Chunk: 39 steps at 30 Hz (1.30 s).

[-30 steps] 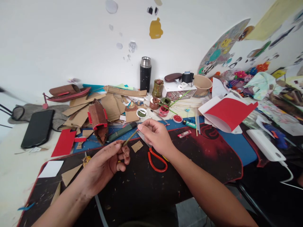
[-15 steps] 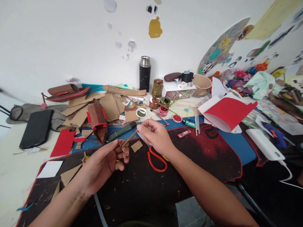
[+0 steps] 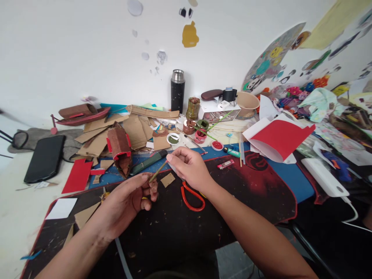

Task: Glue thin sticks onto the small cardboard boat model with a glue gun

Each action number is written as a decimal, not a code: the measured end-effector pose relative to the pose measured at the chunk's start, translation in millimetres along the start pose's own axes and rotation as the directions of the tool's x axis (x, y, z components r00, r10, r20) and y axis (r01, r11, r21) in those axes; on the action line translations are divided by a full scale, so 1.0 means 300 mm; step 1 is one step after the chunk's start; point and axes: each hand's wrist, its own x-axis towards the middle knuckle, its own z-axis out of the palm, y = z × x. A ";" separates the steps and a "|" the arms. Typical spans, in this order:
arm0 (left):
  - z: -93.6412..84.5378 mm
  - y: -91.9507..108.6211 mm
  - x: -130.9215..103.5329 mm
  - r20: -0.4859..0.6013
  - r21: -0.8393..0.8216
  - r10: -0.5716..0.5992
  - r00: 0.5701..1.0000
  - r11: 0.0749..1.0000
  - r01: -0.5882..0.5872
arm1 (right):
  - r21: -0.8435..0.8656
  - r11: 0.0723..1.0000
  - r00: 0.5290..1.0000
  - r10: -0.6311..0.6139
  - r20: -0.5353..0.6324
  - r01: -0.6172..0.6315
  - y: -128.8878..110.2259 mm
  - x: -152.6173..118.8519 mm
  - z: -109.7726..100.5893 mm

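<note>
Between my two hands runs a thin brownish-green stick point(image 3: 158, 171), slanting up to the right above the dark mat. My left hand point(image 3: 128, 203) pinches its lower end between thumb and fingers, palm turned up. The upper end is in the closed fingers of my right hand point(image 3: 190, 168). Under the right hand lie scissors with red handles point(image 3: 193, 197), their blades partly covered. A small cardboard square point(image 3: 167, 179) rests on the mat between the hands. Just beyond the left hand stands a brown and red cardboard boat model point(image 3: 119, 145).
A green utility knife point(image 3: 148, 162) lies behind the hands. Open paint pots point(image 3: 200, 135) and a black thermos point(image 3: 178, 91) stand farther back. Cardboard scraps point(image 3: 136, 130) and a phone point(image 3: 45, 158) are to the left; a red sheet point(image 3: 281, 137) and white power strip point(image 3: 324, 178) to the right.
Both hands keep their hold on the stick. The right hand has shifted very slightly left, and the left fingers have moved a little along the stick's lower end.
</note>
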 end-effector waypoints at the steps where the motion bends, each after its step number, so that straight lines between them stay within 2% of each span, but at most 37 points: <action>1: 0.002 0.000 0.001 0.000 0.000 -0.002 1.000 1.000 0.002 | -0.001 1.000 1.000 0.000 -0.002 0.000 -0.001 0.000 0.000; 12: -0.006 -0.010 0.006 0.025 0.014 -0.003 1.000 1.000 0.003 | 0.021 1.000 1.000 0.020 0.004 -0.020 -0.008 0.001 0.000; 17: -0.022 -0.007 0.011 0.056 -0.030 -0.047 0.997 0.998 0.049 | -0.016 0.999 0.999 0.030 0.013 -0.029 -0.009 -0.002 -0.021; 20: -0.029 0.000 0.005 0.029 -0.057 -0.065 0.997 0.996 0.067 | -0.114 0.992 0.997 0.067 0.047 -0.061 -0.015 -0.007 -0.064; 24: -0.033 0.007 -0.009 -0.039 0.012 -0.053 0.998 0.999 0.053 | -0.244 0.963 0.981 0.151 0.124 -0.117 -0.026 0.002 -0.163; 27: -0.035 0.004 -0.014 -0.065 0.052 -0.042 0.997 0.998 0.045 | -0.205 0.968 0.986 0.159 0.056 -0.144 -0.038 0.024 -0.246; 31: -0.033 -0.004 -0.021 -0.055 0.087 -0.046 0.997 0.995 0.051 | -0.184 0.970 0.984 0.172 0.054 -0.159 -0.045 0.044 -0.314; 36: -0.004 -0.008 -0.011 -0.052 0.223 0.041 0.998 0.974 -0.028 | -0.219 0.959 0.978 0.196 0.064 -0.178 -0.018 0.035 -0.307; 39: 0.029 -0.010 0.018 -0.033 0.239 0.030 0.999 0.971 -0.021 | -0.217 0.963 0.982 0.176 0.063 -0.159 -0.018 0.025 -0.272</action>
